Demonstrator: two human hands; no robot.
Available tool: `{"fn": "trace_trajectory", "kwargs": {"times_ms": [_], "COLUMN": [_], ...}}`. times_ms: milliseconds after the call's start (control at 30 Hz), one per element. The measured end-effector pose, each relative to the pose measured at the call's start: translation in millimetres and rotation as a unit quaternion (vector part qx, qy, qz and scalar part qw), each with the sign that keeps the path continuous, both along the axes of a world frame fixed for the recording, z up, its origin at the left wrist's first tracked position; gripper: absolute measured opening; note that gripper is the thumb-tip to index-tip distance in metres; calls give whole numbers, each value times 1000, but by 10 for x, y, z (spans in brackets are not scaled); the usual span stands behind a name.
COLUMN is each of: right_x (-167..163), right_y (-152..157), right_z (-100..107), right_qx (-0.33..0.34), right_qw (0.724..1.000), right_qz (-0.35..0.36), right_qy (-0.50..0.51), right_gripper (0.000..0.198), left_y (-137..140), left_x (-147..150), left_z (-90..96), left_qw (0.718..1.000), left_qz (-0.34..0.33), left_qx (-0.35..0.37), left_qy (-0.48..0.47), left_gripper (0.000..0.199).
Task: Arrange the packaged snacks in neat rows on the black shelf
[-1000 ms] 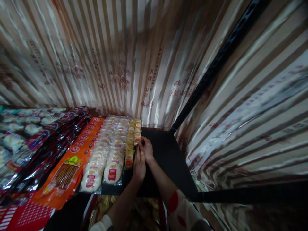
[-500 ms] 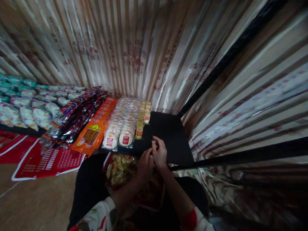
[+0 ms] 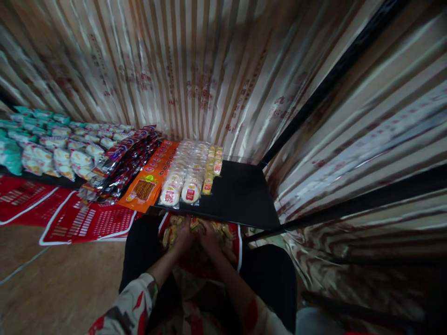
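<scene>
Head view: one left hand (image 3: 185,236) and one right hand (image 3: 208,239), close together, fingers sunk among yellow packets (image 3: 226,231) in a white-rimmed red basket (image 3: 240,249); spread and grip hidden, so whether either hand holds anything cannot be told. Basket: between dark-trousered knees, under the front edge of a black shelf (image 3: 244,195); its support out of sight. Likely fault: tipping or spilling, should a knee shift or a forearm press the rim. Second likely fault: knuckles or packets striking the shelf edge on a steep lift, the basket lying so near it. On the shelf, right end: two files of yellow snack packs (image 3: 207,184), the left file reaching nearer the front; judged prone to toppling rightward if nudged, being propped on one side only. Next leftward: two files of round white crackers (image 3: 191,191) in clear film, front packs near the edge, at risk from a passing sleeve. Beside these: orange packs (image 3: 141,187), the foremost reaching over the edge, liable to slide if brushed. Lighting: dim; a wrong or doubled packet could easily be picked up.
</scene>
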State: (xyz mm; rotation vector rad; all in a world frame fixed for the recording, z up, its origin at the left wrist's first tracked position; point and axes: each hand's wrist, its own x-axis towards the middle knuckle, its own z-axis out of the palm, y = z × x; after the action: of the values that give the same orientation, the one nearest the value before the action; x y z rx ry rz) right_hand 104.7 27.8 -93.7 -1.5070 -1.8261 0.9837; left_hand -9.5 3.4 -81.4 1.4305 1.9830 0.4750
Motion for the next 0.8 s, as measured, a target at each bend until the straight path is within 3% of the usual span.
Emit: {"fn": "trace_trajectory", "kwargs": {"times_ms": [200,367,533,633,733,800], "right_x": [-67,-31,-6,19,59,94], "right_y": [71,1,-82,-163,-283,-367], "right_z": [23,16,-13,-22,-4,22], "right_qx": [-73,-56,-56,-78,-107,-87], "right_qw": [997,994,981,964,936,938], "right_qz": [-24,-82,-144,-164,-197,-192], "right_qy": [-23,40,115,195,270,277], "right_gripper": [39,34,33,34,37,38], "left_y": [30,-108,-238,-286,-317,-330], "left_x": [59,92,153,208,237,244], "left_z": [-163,-195,-62,81,192,227], "left_qw": [999,996,986,981,972,969], "left_qz": [-40,-19,28,99,177,189], "left_qx": [-7,62,113,133,119,106], "left_qy": [-27,-58,-118,-104,-93,-120], "left_gripper": [51,50,40,38,34,32]}}
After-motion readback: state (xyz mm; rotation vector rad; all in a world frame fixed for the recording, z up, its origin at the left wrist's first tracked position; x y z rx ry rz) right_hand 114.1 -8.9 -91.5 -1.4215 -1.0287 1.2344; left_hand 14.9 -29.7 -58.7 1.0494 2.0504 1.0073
